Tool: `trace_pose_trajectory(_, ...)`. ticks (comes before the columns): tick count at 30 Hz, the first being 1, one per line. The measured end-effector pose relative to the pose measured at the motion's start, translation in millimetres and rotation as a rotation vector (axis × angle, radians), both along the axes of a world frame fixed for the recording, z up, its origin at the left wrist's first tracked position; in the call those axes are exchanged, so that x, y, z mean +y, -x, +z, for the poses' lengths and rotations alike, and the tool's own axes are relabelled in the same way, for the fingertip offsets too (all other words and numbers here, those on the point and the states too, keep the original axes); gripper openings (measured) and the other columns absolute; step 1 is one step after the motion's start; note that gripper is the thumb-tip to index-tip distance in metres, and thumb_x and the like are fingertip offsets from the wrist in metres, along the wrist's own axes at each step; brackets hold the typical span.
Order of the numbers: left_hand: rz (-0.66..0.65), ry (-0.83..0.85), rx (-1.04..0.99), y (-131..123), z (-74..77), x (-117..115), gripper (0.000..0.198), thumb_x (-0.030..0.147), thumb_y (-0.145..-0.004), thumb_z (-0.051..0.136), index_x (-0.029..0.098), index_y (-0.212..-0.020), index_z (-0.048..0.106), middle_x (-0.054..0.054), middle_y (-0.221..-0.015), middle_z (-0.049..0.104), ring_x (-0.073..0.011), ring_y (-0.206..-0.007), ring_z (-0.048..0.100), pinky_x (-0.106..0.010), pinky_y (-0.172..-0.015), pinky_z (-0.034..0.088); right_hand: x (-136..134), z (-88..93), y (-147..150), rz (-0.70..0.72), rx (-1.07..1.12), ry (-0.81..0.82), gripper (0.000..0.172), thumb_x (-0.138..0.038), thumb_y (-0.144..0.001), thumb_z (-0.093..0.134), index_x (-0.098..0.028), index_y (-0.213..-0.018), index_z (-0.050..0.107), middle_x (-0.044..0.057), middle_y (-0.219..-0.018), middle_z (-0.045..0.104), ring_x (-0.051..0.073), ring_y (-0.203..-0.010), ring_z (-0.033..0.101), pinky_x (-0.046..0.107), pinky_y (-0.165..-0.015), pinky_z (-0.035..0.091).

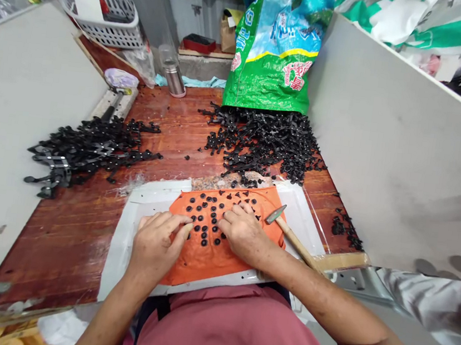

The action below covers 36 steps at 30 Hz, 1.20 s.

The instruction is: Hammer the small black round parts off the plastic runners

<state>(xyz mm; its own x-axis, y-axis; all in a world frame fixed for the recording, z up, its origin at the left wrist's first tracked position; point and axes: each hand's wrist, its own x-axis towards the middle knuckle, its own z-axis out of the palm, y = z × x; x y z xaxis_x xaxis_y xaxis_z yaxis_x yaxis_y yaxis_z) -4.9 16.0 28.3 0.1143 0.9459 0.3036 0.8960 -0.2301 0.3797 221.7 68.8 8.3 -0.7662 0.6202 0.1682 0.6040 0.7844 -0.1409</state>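
An orange cloth (219, 266) lies on a white-edged board in front of me, with several small round black parts (214, 208) spread across it in rough rows. At the left of these parts is my left hand (158, 242), thumb and forefinger pinched together; whatever sits between the tips is too small to make out. My right hand (244, 233) rests over the right side of the cloth, fingers curled down at the black parts, and its fingertips are partly hidden. Just right of it lies a hammer (295, 239) with a wooden handle, its head on the cloth.
Black strip-like parts lie in a large heap (263, 140) before a green bag (269, 82), and another pile (94, 147) sits at left. A steel flask (175, 79) and white basket (109, 29) stand behind. Grey panels (400, 160) wall both sides of the wooden table (66, 242).
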Motion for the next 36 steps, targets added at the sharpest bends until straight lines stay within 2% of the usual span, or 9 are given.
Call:
trace_pose_trajectory(5,0.001,0.012,-0.007,1.7,1.2,-1.0,0.024,0.035,-0.100,0.052,0.022,-0.090,0.070,-0.001,-0.081,0.071,-0.0204,-0.079,0.064,-0.037,-0.079,0.038,3.5,8.0,1.3,-0.139,-0.008,0.163,0.020,-0.010,-0.096,0.053,-0.016,-0.086,0.069,0.007,-0.086,0.068,0.022,-0.087,0.049,0.039,-0.083,0.028)
trace_pose_trajectory(11,-0.019,0.008,0.011,-3.6,7.8,2.0,0.024,0.032,-0.099,0.052,0.022,-0.090,0.071,-0.001,-0.080,0.071,-0.0204,-0.078,0.065,-0.036,-0.080,0.039,8.2,16.1,7.6,-0.220,0.007,0.210,0.024,-0.016,-0.093,0.061,-0.020,-0.072,0.070,0.004,-0.079,0.066,0.021,-0.082,0.050,0.037,-0.073,0.025)
trace_pose_trajectory(16,-0.096,0.071,0.054,-13.3,15.6,20.2,0.023,0.030,-0.099,0.051,0.024,-0.093,0.072,-0.002,-0.085,0.074,-0.0212,-0.083,0.066,-0.037,-0.080,0.039,16.1,22.5,-15.8,-0.257,0.116,0.162,0.019,-0.021,-0.099,0.057,-0.023,-0.101,0.076,0.005,-0.093,0.068,0.022,-0.091,0.053,0.037,-0.078,0.029)
trace_pose_trajectory(19,-0.164,0.128,0.102,-29.1,18.5,36.7,0.022,0.027,-0.098,0.051,0.025,-0.096,0.073,-0.004,-0.095,0.076,-0.0222,-0.090,0.066,-0.038,-0.083,0.039,17.7,19.4,-38.3,-0.326,0.158,0.073,0.022,-0.019,-0.101,0.055,-0.022,-0.104,0.076,0.006,-0.092,0.067,0.022,-0.089,0.051,0.037,-0.079,0.030)
trace_pose_trajectory(21,-0.218,0.158,0.139,-44.4,18.8,47.5,0.020,0.026,-0.097,0.054,0.025,-0.098,0.074,-0.005,-0.098,0.076,-0.0235,-0.093,0.066,-0.040,-0.085,0.039,14.5,14.8,-48.5,-0.311,0.140,0.046,0.019,-0.019,-0.099,0.058,-0.021,-0.105,0.076,0.007,-0.093,0.067,0.022,-0.090,0.050,0.036,-0.080,0.031)
trace_pose_trajectory(23,-0.261,0.182,0.196,-60.4,17.4,56.7,0.017,0.026,-0.096,0.057,0.024,-0.097,0.074,-0.006,-0.097,0.076,-0.0254,-0.094,0.065,-0.042,-0.087,0.039,9.5,10.5,-54.0,-0.292,0.119,0.027,0.016,-0.022,-0.098,0.061,-0.020,-0.103,0.076,0.008,-0.094,0.066,0.023,-0.091,0.049,0.037,-0.081,0.031)
trace_pose_trajectory(27,-0.287,0.208,0.324,-82.0,10.8,66.8,0.016,0.023,-0.093,0.059,0.020,-0.088,0.075,-0.009,-0.091,0.075,-0.0293,-0.093,0.064,-0.044,-0.085,0.038,3.4,8.3,-57.9,-0.369,0.082,-0.050,0.017,-0.021,-0.098,0.060,-0.019,-0.088,0.074,0.008,-0.091,0.065,0.024,-0.090,0.046,0.040,-0.080,0.028)
trace_pose_trajectory(33,-0.261,0.242,0.255,-83.2,2.5,61.8,0.030,0.025,-0.098,0.053,0.020,-0.077,0.074,-0.008,-0.085,0.074,-0.0260,-0.085,0.064,-0.042,-0.081,0.036,3.0,10.6,-49.3,-0.323,0.105,-0.059,0.015,-0.024,-0.097,0.062,-0.020,-0.088,0.073,0.007,-0.088,0.065,0.024,-0.089,0.045,0.040,-0.080,0.026)
trace_pose_trajectory(36,-0.234,0.271,0.247,-80.3,1.9,58.9,0.029,0.025,-0.096,0.055,0.021,-0.074,0.073,-0.008,-0.083,0.074,-0.0258,-0.085,0.064,-0.041,-0.080,0.035,0.5,6.7,-38.9,-0.306,0.086,-0.063,0.018,-0.024,-0.096,0.063,-0.019,-0.080,0.071,0.006,-0.084,0.063,0.024,-0.089,0.044,0.041,-0.079,0.026)
